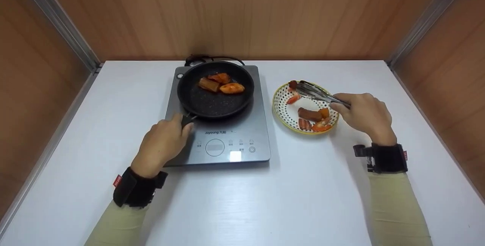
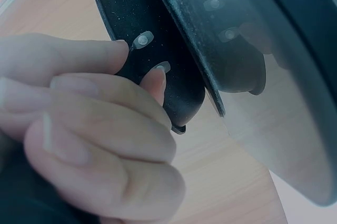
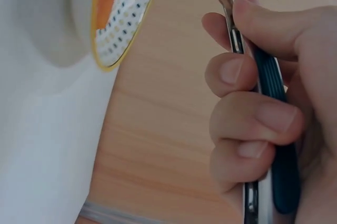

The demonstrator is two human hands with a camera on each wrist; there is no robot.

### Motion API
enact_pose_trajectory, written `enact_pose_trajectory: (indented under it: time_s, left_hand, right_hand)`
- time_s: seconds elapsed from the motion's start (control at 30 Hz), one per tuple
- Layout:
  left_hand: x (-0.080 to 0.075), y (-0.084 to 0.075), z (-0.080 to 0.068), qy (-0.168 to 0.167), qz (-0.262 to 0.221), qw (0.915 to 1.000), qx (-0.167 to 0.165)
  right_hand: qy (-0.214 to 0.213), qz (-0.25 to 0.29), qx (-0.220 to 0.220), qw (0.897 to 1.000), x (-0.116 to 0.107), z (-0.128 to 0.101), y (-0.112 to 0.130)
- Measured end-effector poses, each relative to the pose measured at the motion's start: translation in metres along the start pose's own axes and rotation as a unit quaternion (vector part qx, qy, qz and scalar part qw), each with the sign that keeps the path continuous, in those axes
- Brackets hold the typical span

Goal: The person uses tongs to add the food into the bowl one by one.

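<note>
My left hand grips the handle of a black frying pan, its fingers curled round it. Three browned pieces of food lie in the pan. On the right, my right hand holds metal tongs, squeezed nearly together, over a dotted plate with a yellow rim. At the tongs' tips is a small dark brown piece; whether it is clamped I cannot tell. The right wrist view shows the fingers wrapped round the tongs' dark grip. Shrimp and a sausage-like piece lie on the plate.
The pan stands on a grey induction cooker with a touch panel. A black cable runs behind it along the back wall. Wooden panels with metal edges close in the white table at left, back and right.
</note>
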State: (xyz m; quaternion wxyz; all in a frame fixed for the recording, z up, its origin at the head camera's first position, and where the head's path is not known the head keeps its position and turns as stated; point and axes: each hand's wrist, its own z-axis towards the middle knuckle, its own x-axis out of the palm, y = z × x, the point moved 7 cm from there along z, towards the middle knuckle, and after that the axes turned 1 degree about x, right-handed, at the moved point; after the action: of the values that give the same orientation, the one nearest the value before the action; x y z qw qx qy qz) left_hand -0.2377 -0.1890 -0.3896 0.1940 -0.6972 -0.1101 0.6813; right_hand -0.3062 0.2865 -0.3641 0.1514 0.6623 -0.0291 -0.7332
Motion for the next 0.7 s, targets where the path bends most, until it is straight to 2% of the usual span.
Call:
enact_pose_trajectory:
  time_s: [0.2,0.37,0.7]
  left_hand:
    - [0.001,0.001,0.000,-0.001,-0.006,1.0000,-0.005]
    - [0.000,0.001,0.000,-0.002,-0.013,0.9999,-0.010]
    - [0.001,0.000,0.001,-0.007,-0.011,0.9999,-0.009]
  right_hand:
    - [-0.029,0.007,-0.018,0.999,-0.005,-0.003,0.030]
    - [-0.035,0.010,-0.040,0.999,-0.001,-0.003,0.058]
    - [-0.062,-0.001,-0.103,0.993,0.003,0.014,0.130]
